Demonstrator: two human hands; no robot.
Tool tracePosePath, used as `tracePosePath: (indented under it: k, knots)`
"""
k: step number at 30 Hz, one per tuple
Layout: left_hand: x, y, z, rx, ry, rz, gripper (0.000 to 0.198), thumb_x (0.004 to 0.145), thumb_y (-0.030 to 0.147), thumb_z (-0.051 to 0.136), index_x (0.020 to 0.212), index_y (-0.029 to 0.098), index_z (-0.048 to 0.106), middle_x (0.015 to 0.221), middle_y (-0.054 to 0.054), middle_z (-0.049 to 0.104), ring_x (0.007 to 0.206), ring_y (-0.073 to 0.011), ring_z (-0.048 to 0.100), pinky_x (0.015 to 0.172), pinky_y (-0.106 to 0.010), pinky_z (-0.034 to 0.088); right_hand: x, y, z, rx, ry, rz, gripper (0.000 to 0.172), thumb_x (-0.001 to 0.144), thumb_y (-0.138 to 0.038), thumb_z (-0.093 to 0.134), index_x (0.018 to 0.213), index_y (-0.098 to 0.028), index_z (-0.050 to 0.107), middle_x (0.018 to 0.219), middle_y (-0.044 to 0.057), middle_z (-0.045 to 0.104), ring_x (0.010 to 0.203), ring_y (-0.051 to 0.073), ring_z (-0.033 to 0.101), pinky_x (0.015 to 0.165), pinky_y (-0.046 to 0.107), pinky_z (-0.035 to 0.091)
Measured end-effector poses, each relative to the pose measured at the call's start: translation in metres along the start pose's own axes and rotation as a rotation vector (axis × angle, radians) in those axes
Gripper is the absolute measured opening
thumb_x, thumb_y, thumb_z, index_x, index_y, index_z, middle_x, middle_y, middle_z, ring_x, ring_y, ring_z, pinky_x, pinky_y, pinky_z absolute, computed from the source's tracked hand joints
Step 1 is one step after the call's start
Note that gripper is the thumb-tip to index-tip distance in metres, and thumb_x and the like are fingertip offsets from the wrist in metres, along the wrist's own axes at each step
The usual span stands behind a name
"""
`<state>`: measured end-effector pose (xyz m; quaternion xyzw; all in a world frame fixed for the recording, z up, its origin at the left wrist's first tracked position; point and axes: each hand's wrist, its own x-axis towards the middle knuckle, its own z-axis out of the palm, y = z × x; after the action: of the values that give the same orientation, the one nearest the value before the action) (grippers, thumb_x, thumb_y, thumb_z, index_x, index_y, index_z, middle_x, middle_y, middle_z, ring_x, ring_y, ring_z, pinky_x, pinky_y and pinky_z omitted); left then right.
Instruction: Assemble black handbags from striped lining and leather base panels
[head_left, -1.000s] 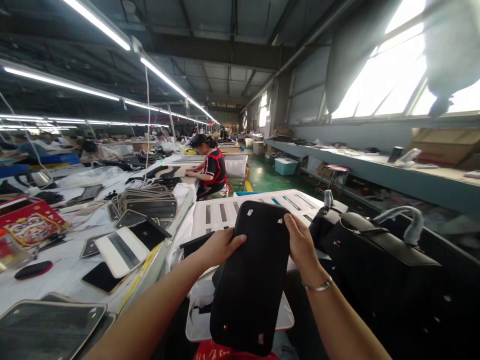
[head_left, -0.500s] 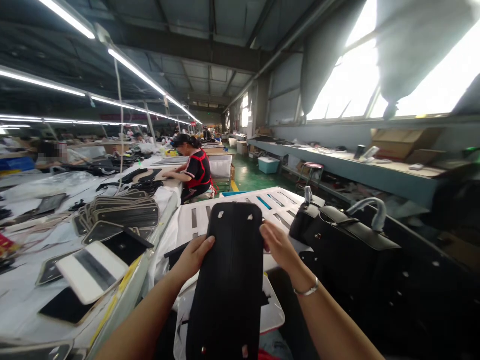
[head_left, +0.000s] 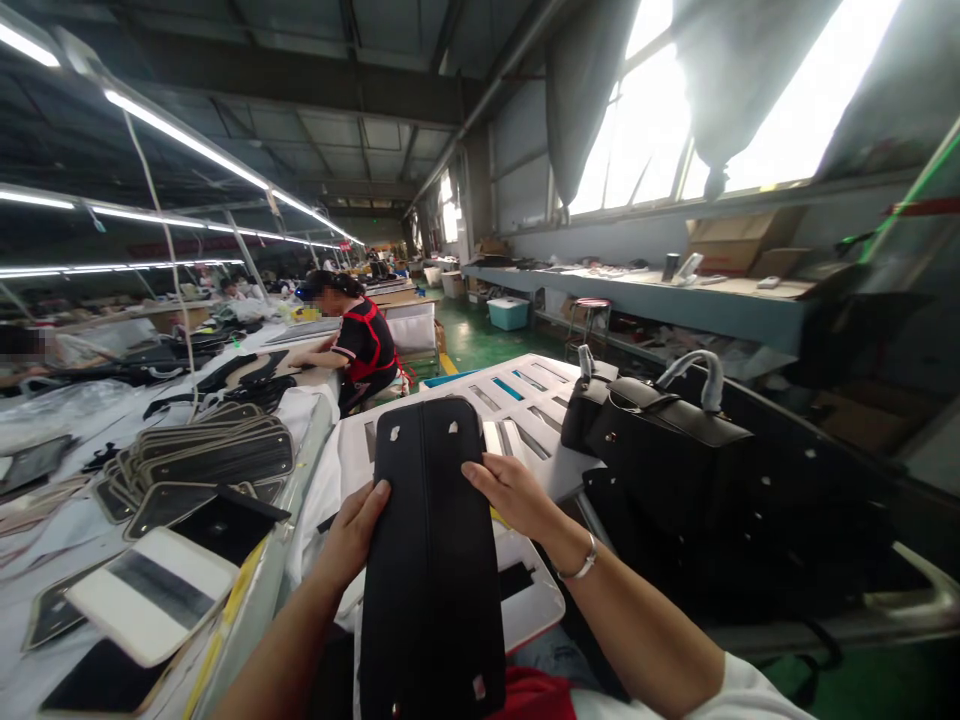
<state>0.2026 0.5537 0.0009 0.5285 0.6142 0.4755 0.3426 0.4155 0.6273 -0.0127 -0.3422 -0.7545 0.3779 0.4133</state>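
Lying well to the left of the grip, a fanned stack of dark panels sits on the work table. A white card with a grey stripe lies nearer the camera on the same table. Beyond the stack, a co-worker in a red and black top leans over the table's far end.

The left hand clasps the left edge of the black panel about a third of the way down. Its thumb is pressed on the front face, and its fingers are hidden behind. The panel stands between both hands, long and nearly upright, its top leaning away from the camera. A seam runs down its middle, and there are small pale marks near its corners. The right hand closes on the opposite edge at much the same height, fingertips laid over the front. A thin bracelet circles that wrist.

Just behind the grip, a white slotted sheet lies flat. To the right of the grip, near the right hand, stand black handbags with wrapped handles. Farther right, a long shelf runs along the wall under the windows.
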Motion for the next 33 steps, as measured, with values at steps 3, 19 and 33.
tracePosePath:
  k: [3, 19, 33]
  knots:
    - [-0.004, 0.007, -0.003, 0.046, -0.019, 0.057, 0.038, 0.081, 0.052, 0.051, 0.094, 0.02, 0.068, 0.1, -0.006, 0.069, 0.102, -0.0257, 0.06, 0.086, -0.032, 0.048, 0.0, 0.001, 0.001, 0.052, 0.028, 0.015, 0.046, 0.086, -0.052, 0.044, 0.059, -0.019, 0.028, 0.056, -0.005, 0.024, 0.052, 0.007, 0.024, 0.045, 0.023, 0.019]
    - [-0.007, 0.006, 0.006, -0.239, -0.119, -0.086, 0.04, 0.078, 0.055, 0.057, 0.088, 0.016, 0.061, 0.07, -0.001, 0.067, 0.061, -0.0138, 0.06, 0.057, -0.023, 0.047, -0.013, 0.005, -0.003, -0.108, 0.07, -0.03, 0.04, 0.089, -0.053, 0.04, 0.067, -0.02, 0.037, 0.059, -0.004, 0.036, 0.055, 0.01, 0.033, 0.051, 0.025, 0.026]
    - [-0.023, -0.007, 0.016, -0.17, -0.011, 0.086, 0.037, 0.076, 0.053, 0.06, 0.083, 0.017, 0.056, 0.07, 0.002, 0.06, 0.062, -0.0128, 0.055, 0.056, -0.022, 0.042, -0.039, -0.003, -0.002, 0.087, 0.085, 0.067, 0.047, 0.085, -0.054, 0.046, 0.06, -0.02, 0.027, 0.056, -0.005, 0.023, 0.051, 0.007, 0.023, 0.045, 0.023, 0.02]
